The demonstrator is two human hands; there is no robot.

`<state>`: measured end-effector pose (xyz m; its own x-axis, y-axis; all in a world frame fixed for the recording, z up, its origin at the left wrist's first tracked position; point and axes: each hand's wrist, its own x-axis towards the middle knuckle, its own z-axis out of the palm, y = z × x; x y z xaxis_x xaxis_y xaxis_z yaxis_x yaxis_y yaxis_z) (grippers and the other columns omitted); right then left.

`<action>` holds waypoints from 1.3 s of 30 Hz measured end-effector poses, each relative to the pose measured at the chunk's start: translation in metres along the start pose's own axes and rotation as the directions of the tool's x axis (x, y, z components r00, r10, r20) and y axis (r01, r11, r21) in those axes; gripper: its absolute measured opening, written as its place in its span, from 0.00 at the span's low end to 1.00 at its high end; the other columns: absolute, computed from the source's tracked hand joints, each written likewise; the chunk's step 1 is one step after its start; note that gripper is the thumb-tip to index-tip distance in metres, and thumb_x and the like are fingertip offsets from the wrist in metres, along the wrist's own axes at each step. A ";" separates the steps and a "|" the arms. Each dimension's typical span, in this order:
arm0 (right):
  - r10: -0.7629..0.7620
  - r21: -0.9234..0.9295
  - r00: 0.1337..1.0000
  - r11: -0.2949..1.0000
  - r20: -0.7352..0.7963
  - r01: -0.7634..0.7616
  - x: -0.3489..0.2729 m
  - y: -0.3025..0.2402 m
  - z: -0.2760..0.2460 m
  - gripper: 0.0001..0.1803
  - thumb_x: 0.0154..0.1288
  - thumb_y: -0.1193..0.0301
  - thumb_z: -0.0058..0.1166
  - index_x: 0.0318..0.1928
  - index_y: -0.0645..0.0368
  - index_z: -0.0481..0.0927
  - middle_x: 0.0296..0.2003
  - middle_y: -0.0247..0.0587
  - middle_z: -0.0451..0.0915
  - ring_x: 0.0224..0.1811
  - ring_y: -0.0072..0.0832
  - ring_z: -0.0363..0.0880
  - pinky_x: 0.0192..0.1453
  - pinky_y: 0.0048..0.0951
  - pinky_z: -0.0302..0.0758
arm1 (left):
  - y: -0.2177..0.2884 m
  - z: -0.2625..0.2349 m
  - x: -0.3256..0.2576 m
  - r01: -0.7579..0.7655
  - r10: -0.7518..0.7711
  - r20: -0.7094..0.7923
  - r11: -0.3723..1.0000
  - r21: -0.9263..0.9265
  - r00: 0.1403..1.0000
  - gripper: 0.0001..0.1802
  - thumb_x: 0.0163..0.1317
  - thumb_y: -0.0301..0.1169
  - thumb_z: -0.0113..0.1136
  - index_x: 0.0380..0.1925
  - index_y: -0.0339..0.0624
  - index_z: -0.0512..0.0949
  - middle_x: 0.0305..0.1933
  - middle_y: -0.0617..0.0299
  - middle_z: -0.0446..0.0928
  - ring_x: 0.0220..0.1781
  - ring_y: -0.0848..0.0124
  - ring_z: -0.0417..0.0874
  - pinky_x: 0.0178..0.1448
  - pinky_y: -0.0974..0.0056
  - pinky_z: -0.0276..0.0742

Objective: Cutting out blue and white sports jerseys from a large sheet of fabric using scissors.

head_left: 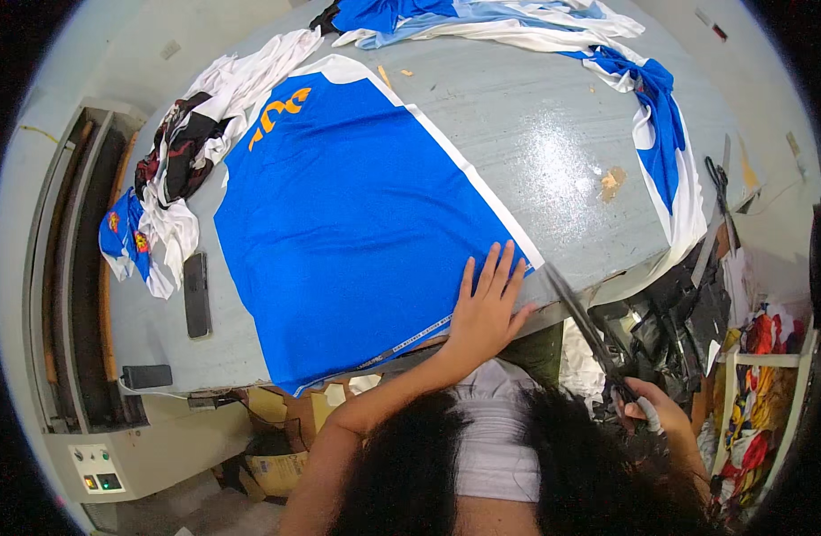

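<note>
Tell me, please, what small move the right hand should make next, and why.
Perhaps ease the scissors in the right hand to the white margin of the blue fabric: they point toward its near corner, where the left hand lies flat, seemingly steadying it.

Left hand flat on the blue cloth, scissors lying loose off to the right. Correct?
Not quite: the scissors aren't lying loose. The head view shows the right hand holding them. The rest stands: they are off to the right, and the left hand is flat on the blue cloth.
</note>
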<state>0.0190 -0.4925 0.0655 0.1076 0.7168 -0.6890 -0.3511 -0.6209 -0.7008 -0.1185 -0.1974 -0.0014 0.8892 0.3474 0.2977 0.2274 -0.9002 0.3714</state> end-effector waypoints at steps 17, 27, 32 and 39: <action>0.097 -0.350 0.980 0.936 0.175 -0.031 0.005 -0.033 -0.028 0.18 0.57 0.61 0.57 0.37 0.61 0.68 0.28 0.33 0.70 0.29 0.21 0.67 0.34 0.25 0.66 | -0.005 -0.008 0.003 0.002 -0.001 0.019 0.999 -0.045 1.000 0.24 0.60 0.37 0.47 0.55 0.36 0.65 0.64 0.49 0.57 0.66 0.54 0.56 0.67 0.50 0.49; 0.004 -0.330 1.000 0.944 0.024 0.004 0.039 -0.028 -0.002 0.17 0.53 0.62 0.60 0.32 0.63 0.71 0.23 0.35 0.70 0.25 0.19 0.66 0.28 0.25 0.65 | -0.005 -0.001 0.010 0.034 -0.042 -0.051 0.988 -0.150 0.998 0.21 0.56 0.32 0.53 0.50 0.37 0.69 0.56 0.52 0.66 0.60 0.55 0.63 0.64 0.52 0.56; 0.026 -0.417 0.999 0.908 -0.031 -0.037 0.048 -0.027 -0.001 0.19 0.54 0.59 0.59 0.29 0.63 0.70 0.19 0.35 0.69 0.22 0.20 0.66 0.26 0.25 0.64 | -0.006 -0.008 0.016 0.154 -0.161 -0.018 0.969 -0.191 0.987 0.24 0.57 0.34 0.53 0.53 0.36 0.66 0.57 0.52 0.65 0.60 0.55 0.62 0.64 0.52 0.55; 0.001 -0.529 1.000 0.849 -0.013 -0.008 0.047 -0.030 0.011 0.19 0.55 0.58 0.57 0.31 0.62 0.69 0.23 0.38 0.67 0.27 0.26 0.66 0.31 0.30 0.65 | -0.012 -0.007 0.011 0.158 -0.161 -0.060 0.986 -0.051 0.985 0.27 0.59 0.40 0.51 0.56 0.36 0.64 0.62 0.50 0.60 0.65 0.55 0.57 0.67 0.47 0.46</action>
<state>0.0244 -0.4368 0.0555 0.1199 0.7121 -0.6917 0.1932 -0.7002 -0.6873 -0.1140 -0.1807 0.0037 0.8156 0.5027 0.2866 0.3444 -0.8197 0.4577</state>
